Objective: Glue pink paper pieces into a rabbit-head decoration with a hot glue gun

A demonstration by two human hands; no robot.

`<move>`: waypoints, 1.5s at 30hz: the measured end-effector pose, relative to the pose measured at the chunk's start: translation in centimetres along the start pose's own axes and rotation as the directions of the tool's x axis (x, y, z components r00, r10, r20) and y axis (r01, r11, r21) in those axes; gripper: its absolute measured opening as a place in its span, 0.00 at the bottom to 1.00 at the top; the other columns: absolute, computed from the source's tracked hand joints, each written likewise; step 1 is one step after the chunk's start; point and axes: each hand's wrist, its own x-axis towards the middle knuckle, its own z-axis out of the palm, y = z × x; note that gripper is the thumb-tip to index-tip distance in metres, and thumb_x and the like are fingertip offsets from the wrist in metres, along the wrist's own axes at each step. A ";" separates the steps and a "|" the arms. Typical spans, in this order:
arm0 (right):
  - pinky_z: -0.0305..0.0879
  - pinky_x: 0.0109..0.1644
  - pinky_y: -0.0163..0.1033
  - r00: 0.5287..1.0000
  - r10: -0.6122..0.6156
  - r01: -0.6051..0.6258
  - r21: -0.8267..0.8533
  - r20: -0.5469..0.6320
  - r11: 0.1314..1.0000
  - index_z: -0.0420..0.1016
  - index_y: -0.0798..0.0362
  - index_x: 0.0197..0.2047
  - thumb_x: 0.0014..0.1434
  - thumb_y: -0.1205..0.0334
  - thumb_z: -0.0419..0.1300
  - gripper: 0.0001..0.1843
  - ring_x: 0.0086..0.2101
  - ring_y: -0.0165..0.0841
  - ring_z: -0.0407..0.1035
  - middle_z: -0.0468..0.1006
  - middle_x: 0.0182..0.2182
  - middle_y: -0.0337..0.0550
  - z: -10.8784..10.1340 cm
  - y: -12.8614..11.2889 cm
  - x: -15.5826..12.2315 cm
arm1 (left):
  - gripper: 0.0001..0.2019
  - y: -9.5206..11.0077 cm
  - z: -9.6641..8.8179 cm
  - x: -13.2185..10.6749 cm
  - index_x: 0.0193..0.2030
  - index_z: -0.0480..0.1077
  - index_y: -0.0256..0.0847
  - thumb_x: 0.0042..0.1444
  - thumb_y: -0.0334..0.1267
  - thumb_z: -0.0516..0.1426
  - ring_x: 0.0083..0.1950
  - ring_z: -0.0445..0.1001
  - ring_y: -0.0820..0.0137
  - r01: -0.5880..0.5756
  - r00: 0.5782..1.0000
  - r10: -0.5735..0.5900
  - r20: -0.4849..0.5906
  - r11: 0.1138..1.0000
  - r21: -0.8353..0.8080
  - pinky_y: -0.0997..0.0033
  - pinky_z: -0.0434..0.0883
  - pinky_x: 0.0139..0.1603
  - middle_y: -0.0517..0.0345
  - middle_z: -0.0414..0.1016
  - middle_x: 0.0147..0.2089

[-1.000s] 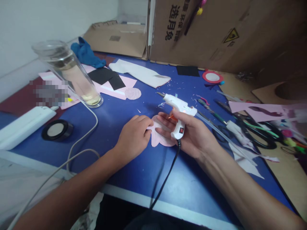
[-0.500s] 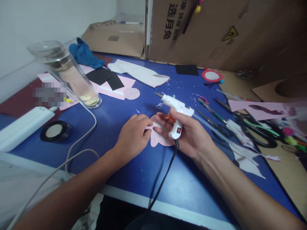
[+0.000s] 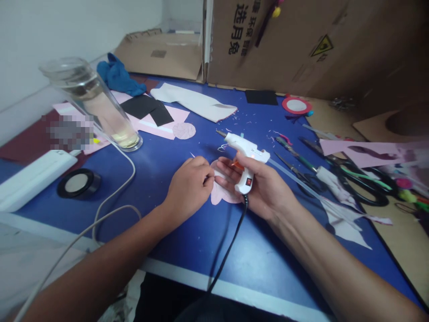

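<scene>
While the fingers of my left hand (image 3: 189,190) pinch a pale-pink, lobed flat piece (image 3: 220,194) at the frame's centre, my right hand (image 3: 270,188) grips a white plastic glue gun (image 3: 246,147) (nozzle aimed upper left); cutting looks done, handwork unfinished.

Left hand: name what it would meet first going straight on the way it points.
Beyond the pink cut-out at its fingertips, the left hand would probably meet the right hand first; depth is unclear.
</scene>
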 end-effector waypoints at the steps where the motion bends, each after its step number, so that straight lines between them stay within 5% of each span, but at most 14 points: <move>1: 0.88 0.52 0.48 1.000 -0.002 0.002 -0.001 0.004 1.000 0.82 0.45 0.43 0.56 0.54 0.82 0.16 0.54 0.46 0.85 0.90 0.46 0.45 0.0 0.0 0.0 | 0.11 0.0 0.0 0.0 0.32 0.73 0.44 0.63 0.25 0.58 0.48 0.76 0.61 0.003 1.000 -0.003 -0.004 1.000 0.000 0.57 0.73 0.54 0.56 0.78 0.42; 6: 0.85 0.48 0.45 0.999 -0.046 0.047 -0.051 0.026 0.998 0.84 0.45 0.42 0.54 0.50 0.83 0.19 0.46 0.42 0.85 0.89 0.44 0.44 0.2 0.2 -0.4 | 0.11 0.1 0.1 0.0 0.32 0.72 0.44 0.64 0.25 0.58 0.47 0.76 0.61 0.018 1.000 -0.018 -0.009 1.000 0.008 0.57 0.73 0.53 0.56 0.78 0.42; 10: 0.73 0.33 0.39 0.993 -0.120 0.119 -0.232 0.010 0.965 0.88 0.51 0.42 0.57 0.43 0.80 0.21 0.33 0.35 0.78 0.87 0.38 0.46 0.1 0.0 -1.5 | 0.11 0.2 0.0 0.0 0.33 0.71 0.44 0.64 0.25 0.57 0.47 0.77 0.61 0.012 1.000 -0.012 -0.018 1.000 0.009 0.57 0.73 0.55 0.55 0.79 0.42; 13: 0.68 0.33 0.39 0.979 -0.206 0.190 -0.388 0.001 0.902 0.90 0.52 0.43 0.59 0.40 0.77 0.23 0.31 0.34 0.73 0.84 0.32 0.43 -0.5 -0.3 -2.6 | 0.11 0.2 0.0 -0.1 0.33 0.72 0.44 0.63 0.24 0.57 0.48 0.78 0.61 0.017 1.000 -0.017 -0.020 1.000 0.004 0.58 0.73 0.55 0.55 0.81 0.43; 20: 0.60 0.31 0.43 0.952 -0.302 0.215 -0.825 0.057 0.522 0.83 0.47 0.30 0.65 0.29 0.66 0.30 0.26 0.37 0.70 0.78 0.23 0.42 -2.1 -1.0 -5.1 | 0.11 0.2 -0.1 -0.1 0.33 0.72 0.44 0.64 0.25 0.57 0.48 0.79 0.61 0.033 0.999 -0.033 -0.027 0.999 -0.002 0.59 0.72 0.54 0.56 0.83 0.44; 28: 0.59 0.31 0.42 0.947 -0.288 0.207 -0.955 0.141 0.214 0.75 0.47 0.28 0.72 0.32 0.58 0.30 0.23 0.36 0.68 0.75 0.20 0.40 -1.9 -1.1 -5.9 | 0.10 0.0 0.1 -0.1 0.33 0.73 0.43 0.62 0.24 0.58 0.47 0.79 0.62 0.026 0.998 -0.026 -0.060 1.000 -0.006 0.60 0.73 0.51 0.56 0.83 0.43; 45: 0.58 0.32 0.41 0.926 -0.291 0.285 -0.951 0.241 0.119 0.71 0.47 0.27 0.76 0.39 0.58 0.29 0.23 0.32 0.64 0.72 0.20 0.36 -1.8 -0.3 -5.3 | 0.11 -0.3 0.4 -0.2 0.32 0.72 0.43 0.62 0.23 0.59 0.47 0.79 0.62 0.003 0.997 -0.004 -0.074 1.000 -0.017 0.59 0.73 0.53 0.57 0.82 0.43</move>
